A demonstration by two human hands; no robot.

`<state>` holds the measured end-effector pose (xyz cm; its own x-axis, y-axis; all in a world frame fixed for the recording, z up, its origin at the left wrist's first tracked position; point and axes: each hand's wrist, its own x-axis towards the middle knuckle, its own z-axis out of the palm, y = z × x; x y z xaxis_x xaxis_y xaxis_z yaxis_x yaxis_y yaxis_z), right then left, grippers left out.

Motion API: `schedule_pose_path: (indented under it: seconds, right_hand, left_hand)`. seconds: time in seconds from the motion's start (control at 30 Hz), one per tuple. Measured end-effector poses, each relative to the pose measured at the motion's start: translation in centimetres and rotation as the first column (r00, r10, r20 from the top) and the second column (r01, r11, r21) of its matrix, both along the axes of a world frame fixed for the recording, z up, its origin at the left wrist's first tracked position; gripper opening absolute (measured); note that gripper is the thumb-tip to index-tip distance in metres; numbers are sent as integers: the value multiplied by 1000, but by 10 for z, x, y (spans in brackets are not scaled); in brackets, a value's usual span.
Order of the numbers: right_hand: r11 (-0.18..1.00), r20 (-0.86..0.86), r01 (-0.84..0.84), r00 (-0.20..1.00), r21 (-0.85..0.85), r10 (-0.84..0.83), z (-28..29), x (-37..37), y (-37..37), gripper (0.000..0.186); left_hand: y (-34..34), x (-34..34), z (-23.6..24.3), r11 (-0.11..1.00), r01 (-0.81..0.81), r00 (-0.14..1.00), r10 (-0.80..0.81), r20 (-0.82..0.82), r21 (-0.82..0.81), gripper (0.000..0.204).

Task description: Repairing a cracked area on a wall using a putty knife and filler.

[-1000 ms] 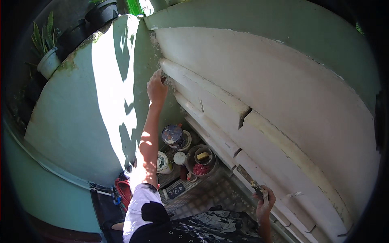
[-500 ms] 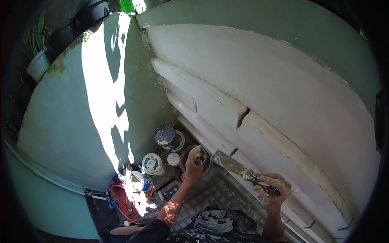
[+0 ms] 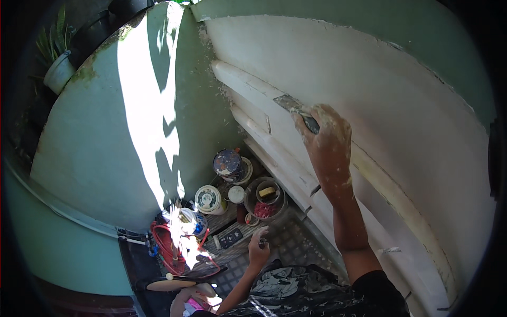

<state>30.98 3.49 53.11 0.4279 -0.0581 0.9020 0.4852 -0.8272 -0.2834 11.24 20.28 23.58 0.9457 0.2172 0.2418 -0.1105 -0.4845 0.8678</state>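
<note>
My right hand (image 3: 328, 140) grips a putty knife (image 3: 288, 103) by its dark handle. Its smeared blade lies at the pale wall ledge (image 3: 243, 76); whether it touches cannot be told. Whitish smears cover this hand. Lower down, in front of my body, my left hand (image 3: 259, 251) is closed with fingers curled around something small and dark that I cannot make out. Just beyond it stands a round grey bucket (image 3: 282, 208) holding a smaller container with a yellow sponge (image 3: 267, 193) and something red (image 3: 265, 210).
Paint cans (image 3: 228, 162), a white-lidded tub (image 3: 208, 198) and a small white-lidded pot (image 3: 236, 194) crowd the corner. A red hose (image 3: 161, 240) coils at the left, by a wooden-looking paddle (image 3: 166, 285). Green wall (image 3: 90, 142) rises left; potted plants (image 3: 59, 68) top it.
My right hand has carried the putty knife up and away to the ledge. The left hand has drawn back toward me from over the bucket, uncovering the sponge. The view has shifted slightly.
</note>
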Motion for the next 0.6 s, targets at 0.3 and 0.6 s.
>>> schedule_pose_path:
  seconds: [0.3,0.6]
  right_hand:
    - [997,-167,-75,983,-12,72,34,39,28,24]
    - [996,-171,-30,985,-85,16,50,49,52,16]
  left_hand:
    - [12,-30,3,970,-234,972,233,-16,-60,56]
    - [13,-57,-4,960,-269,963,270,2,-82,49]
